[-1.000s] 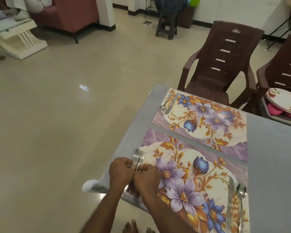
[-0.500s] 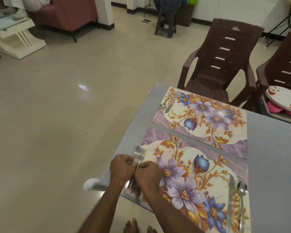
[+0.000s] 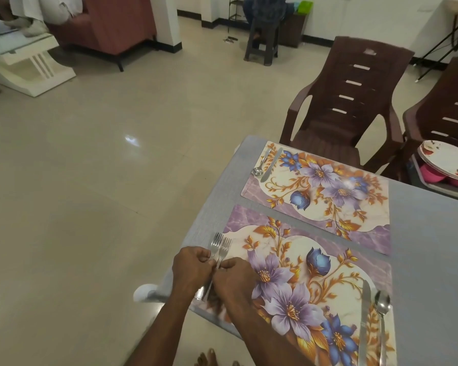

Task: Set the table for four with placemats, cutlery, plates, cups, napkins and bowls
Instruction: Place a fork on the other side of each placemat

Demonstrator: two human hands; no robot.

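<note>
Both hands meet at the left end of the near floral placemat (image 3: 315, 281): the left hand (image 3: 192, 270) and the right hand (image 3: 234, 277) are each curled around the handles of two silver metal forks (image 3: 220, 247), knuckles touching. The tines fan out beyond the fingers, over the placemat's left edge by the table's left edge; the handles are mostly hidden under the hands, so how each fork is held cannot be told. At this mat's right end a steel table knife (image 3: 365, 313) and a steel spoon (image 3: 382, 310) lie side by side, both cut off by the bottom of the view. A second floral placemat (image 3: 328, 191) lies just beyond on the grey table (image 3: 428, 247), carrying a small spoon (image 3: 259, 167) and a knife (image 3: 271, 165) at its far left corner. Behind the table stand two brown plastic chairs (image 3: 354, 101); one holds white flowered plates (image 3: 447, 162) stacked over pink bowls (image 3: 434, 174), partly hidden.
</note>
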